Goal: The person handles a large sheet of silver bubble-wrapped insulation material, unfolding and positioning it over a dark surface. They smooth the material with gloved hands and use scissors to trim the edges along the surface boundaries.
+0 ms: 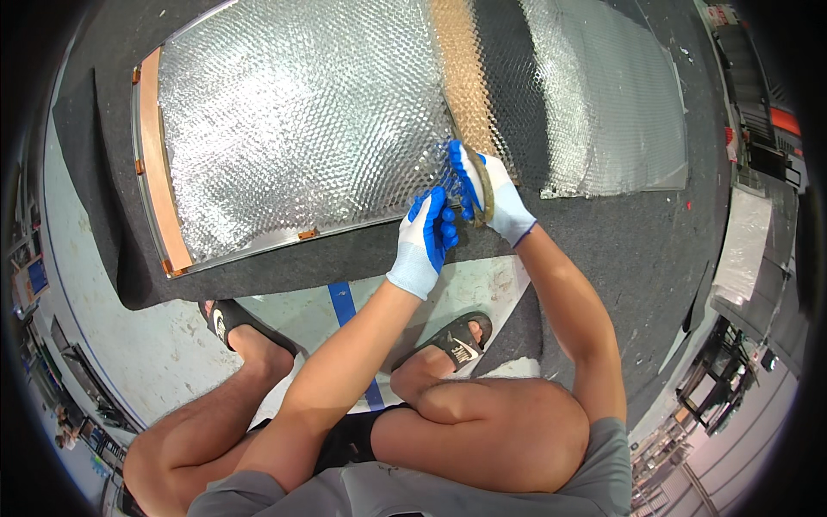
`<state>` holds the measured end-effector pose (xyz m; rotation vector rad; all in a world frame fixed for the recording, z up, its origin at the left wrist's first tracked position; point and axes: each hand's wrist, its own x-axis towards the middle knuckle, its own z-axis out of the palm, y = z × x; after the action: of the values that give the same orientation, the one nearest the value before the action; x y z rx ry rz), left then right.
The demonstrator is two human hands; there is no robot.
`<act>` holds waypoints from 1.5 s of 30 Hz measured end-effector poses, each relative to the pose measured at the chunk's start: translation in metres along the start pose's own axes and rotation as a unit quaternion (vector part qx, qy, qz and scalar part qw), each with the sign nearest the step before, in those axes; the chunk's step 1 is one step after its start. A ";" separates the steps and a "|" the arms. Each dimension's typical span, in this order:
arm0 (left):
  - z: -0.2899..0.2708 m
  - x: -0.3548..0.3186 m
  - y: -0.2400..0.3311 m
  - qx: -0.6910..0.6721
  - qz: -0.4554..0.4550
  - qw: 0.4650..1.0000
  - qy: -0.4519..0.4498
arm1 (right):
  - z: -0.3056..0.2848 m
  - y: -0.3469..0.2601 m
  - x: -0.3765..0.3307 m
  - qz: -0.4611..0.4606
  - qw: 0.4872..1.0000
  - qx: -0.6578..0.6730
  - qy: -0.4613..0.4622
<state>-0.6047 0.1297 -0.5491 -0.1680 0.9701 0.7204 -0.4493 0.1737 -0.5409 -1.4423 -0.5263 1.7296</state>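
A large silver metal honeycomb sheet lies in a thin frame on dark grey carpet. At its near right corner, my left hand, in a white glove with blue palm and fingers, has its fingers curled around the sheet's edge. My right hand, gloved alike, bends its fingers against the same edge just to the right. A brownish curved band lies across this hand; I cannot tell what it is. Loose-looking honeycomb cells show between the two hands. My fingertips are partly hidden.
A wooden strip runs along the frame's left side, with small orange clips. To the right lie a tan honeycomb strip, a black one and another silver sheet. Blue tape marks the pale floor near my sandalled feet.
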 end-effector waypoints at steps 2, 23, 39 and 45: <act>-0.002 0.000 -0.001 -0.001 0.005 1.000 0.000 | -0.002 -0.010 -0.017 0.063 0.998 -0.020 -0.001; 0.003 -0.016 0.007 0.039 0.014 0.999 -0.016 | 0.030 -0.037 0.044 -0.046 0.977 -0.180 0.106; 0.000 -0.016 -0.001 0.005 0.006 1.000 0.002 | 0.005 -0.074 0.035 0.080 0.989 -0.122 -0.037; 0.006 -0.018 -0.017 -0.054 0.001 0.997 0.049 | 0.016 -0.094 0.077 0.147 0.986 -0.081 -0.020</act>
<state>-0.5965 0.1101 -0.5343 -0.3002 1.0252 0.7723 -0.4366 0.2926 -0.5141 -1.6689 -0.5045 1.9878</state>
